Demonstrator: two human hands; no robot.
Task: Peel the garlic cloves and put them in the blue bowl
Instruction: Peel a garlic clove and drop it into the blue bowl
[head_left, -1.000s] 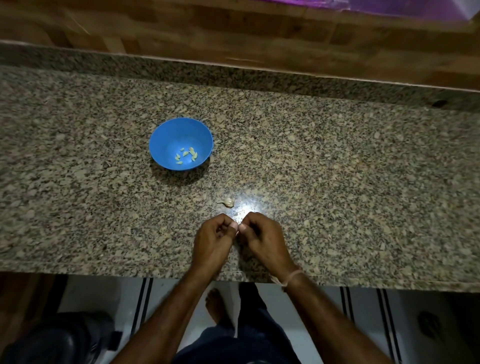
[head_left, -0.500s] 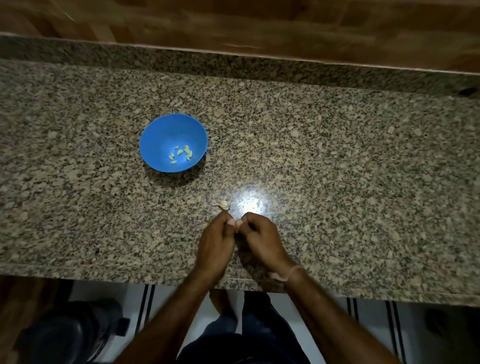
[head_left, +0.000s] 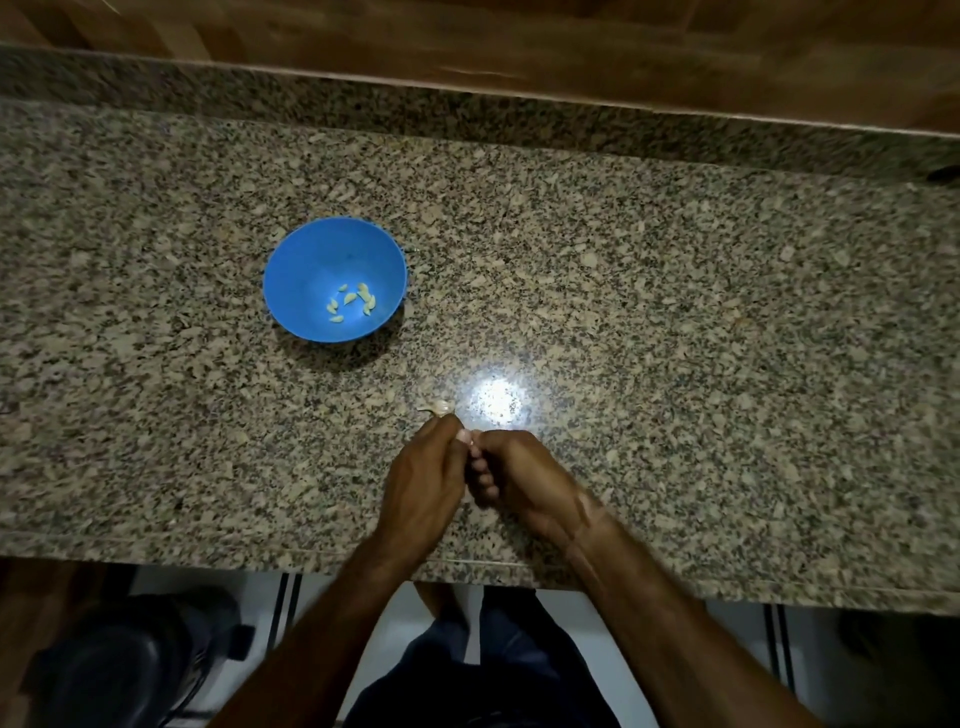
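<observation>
A blue bowl (head_left: 311, 260) stands on the granite counter (head_left: 675, 312), with several peeled garlic cloves (head_left: 353, 304) in its bottom. One garlic piece with skin (head_left: 440, 408) lies on the counter just beyond my fingertips. My left hand (head_left: 423, 483) and my right hand (head_left: 524, 480) meet near the counter's front edge, fingers curled. Together they pinch a small pale garlic clove (head_left: 470, 439), of which only a sliver shows between the fingertips.
A bright light reflection (head_left: 496, 400) shines on the counter right of the loose garlic. A wooden wall panel (head_left: 519, 47) runs behind the counter. Below the front edge are a dark rounded object (head_left: 119, 670) on the floor and my legs.
The bowl and counter have shifted slightly in the view as my head moved. My hands stay joined on the clove, fingers working it, now closer to the loose garlic piece.
</observation>
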